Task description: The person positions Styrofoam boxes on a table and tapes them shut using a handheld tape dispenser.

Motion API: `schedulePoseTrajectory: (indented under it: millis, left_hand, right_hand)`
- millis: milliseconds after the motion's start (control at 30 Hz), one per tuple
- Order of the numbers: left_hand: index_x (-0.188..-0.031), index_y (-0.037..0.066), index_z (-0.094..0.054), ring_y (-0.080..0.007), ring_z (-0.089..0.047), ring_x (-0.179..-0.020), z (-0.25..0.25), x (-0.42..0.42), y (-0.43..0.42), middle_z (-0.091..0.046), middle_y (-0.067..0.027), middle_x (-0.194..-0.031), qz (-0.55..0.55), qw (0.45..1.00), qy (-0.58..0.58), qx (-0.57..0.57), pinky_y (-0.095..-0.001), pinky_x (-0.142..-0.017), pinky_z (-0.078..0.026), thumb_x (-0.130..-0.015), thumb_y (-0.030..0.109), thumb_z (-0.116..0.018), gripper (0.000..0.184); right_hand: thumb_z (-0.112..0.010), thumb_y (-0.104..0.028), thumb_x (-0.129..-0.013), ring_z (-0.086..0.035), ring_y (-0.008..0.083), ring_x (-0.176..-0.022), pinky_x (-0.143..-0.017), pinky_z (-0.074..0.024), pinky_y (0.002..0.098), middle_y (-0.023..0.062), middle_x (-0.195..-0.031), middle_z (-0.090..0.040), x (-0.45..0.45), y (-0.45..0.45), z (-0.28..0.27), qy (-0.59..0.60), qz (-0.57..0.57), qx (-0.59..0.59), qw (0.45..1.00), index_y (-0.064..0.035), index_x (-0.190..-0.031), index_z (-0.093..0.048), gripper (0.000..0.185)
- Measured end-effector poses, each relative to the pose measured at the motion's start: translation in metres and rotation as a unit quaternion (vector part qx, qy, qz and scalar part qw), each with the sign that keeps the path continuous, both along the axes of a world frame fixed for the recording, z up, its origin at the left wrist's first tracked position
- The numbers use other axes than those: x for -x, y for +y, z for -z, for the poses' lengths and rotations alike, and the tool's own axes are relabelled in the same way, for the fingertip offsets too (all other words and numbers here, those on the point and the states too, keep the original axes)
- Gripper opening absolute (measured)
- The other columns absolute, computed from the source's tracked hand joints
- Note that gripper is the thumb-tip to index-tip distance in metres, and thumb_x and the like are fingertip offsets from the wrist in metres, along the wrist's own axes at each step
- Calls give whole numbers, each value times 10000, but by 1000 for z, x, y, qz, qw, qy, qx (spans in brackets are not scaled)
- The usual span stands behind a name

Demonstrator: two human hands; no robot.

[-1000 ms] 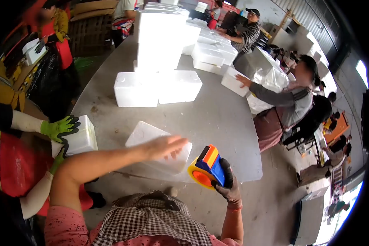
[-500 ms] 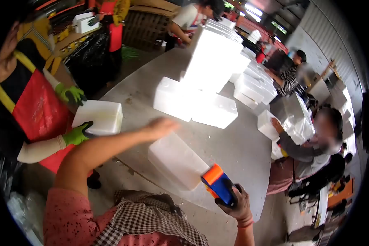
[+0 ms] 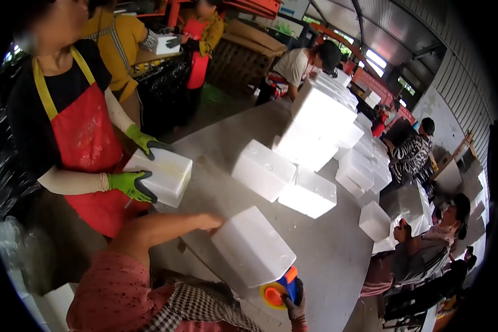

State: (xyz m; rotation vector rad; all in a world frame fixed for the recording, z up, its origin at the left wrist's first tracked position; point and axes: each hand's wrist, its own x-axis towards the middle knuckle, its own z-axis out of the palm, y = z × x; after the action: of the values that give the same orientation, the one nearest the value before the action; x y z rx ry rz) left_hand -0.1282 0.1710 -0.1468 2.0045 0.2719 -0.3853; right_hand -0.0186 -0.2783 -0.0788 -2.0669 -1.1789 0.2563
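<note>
A white foam box [image 3: 254, 246] is in front of me near the table edge. My left hand [image 3: 211, 221] grips its left end, with the fingers partly hidden behind the box. My right hand [image 3: 296, 304], in a dark glove, is closed on a blue and orange tape dispenser [image 3: 282, 288] with a yellow-rimmed roll. The dispenser is against or very close to the box's near right corner; I cannot tell whether it touches.
Stacked white foam boxes [image 3: 321, 119] stand across the metal table [image 3: 216, 144]. At left, a co-worker's green-gloved hands [image 3: 133, 185] hold another box [image 3: 169, 171]. A seated person [image 3: 426, 249] is at the right edge, and others work farther back.
My left hand, blurred above the box before, is now at its left end. The tape dispenser has turned, showing its roll, and sits at the box's near right corner. The view has shifted.
</note>
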Motion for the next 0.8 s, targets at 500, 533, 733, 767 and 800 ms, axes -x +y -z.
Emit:
schedulePoseTrajectory:
  millis: [500,533,733,767,800]
  left_hand:
    - [-1456,343,-316,-417,-77,-1429,-84,-86,-89,-182,-143,-1552,40,900,-125,-416,-668,-1037,-202,-815,679,-497,746]
    - [-1460,356,-306,-430,-61,-1430,-85,-86,-87,-164,-143,-1560,42,906,-112,-407,-659,-1045,-202,-806,687,-503,760]
    - [-1466,330,-297,-424,-96,-1426,-81,-91,-80,-202,-161,-1543,49,922,-110,-367,-639,-1025,-255,-806,690,-503,780]
    - [-1466,313,-305,-426,-116,-1420,-77,-90,-81,-216,-167,-1535,37,915,-133,-380,-632,-1021,-266,-810,681,-506,779]
    - [-1471,307,-296,-435,-122,-1415,-70,-85,-81,-217,-175,-1532,31,916,-136,-377,-638,-1018,-262,-803,705,-484,801]
  right_hand:
    - [-541,-303,-932,-558,250,-1127,-984,-454,394,124,-1263,-558,-126,18,112,651,29,-197,733,-22,-1357,-441,520]
    - [-519,-297,-947,-553,254,-1134,-988,-450,396,123,-1259,-561,-126,25,118,636,12,-193,747,1,-1353,-438,510]
    - [-554,-264,-943,-561,232,-1109,-972,-448,386,117,-1285,-551,-15,42,63,561,70,-277,777,16,-1325,-461,483]
    - [-554,-264,-943,-561,232,-1109,-972,-448,386,117,-1285,-551,2,53,69,567,75,-275,773,16,-1325,-461,483]
    - [-540,-270,-946,-566,234,-1102,-967,-453,383,119,-1268,-560,17,64,79,520,86,-294,797,17,-1314,-469,471]
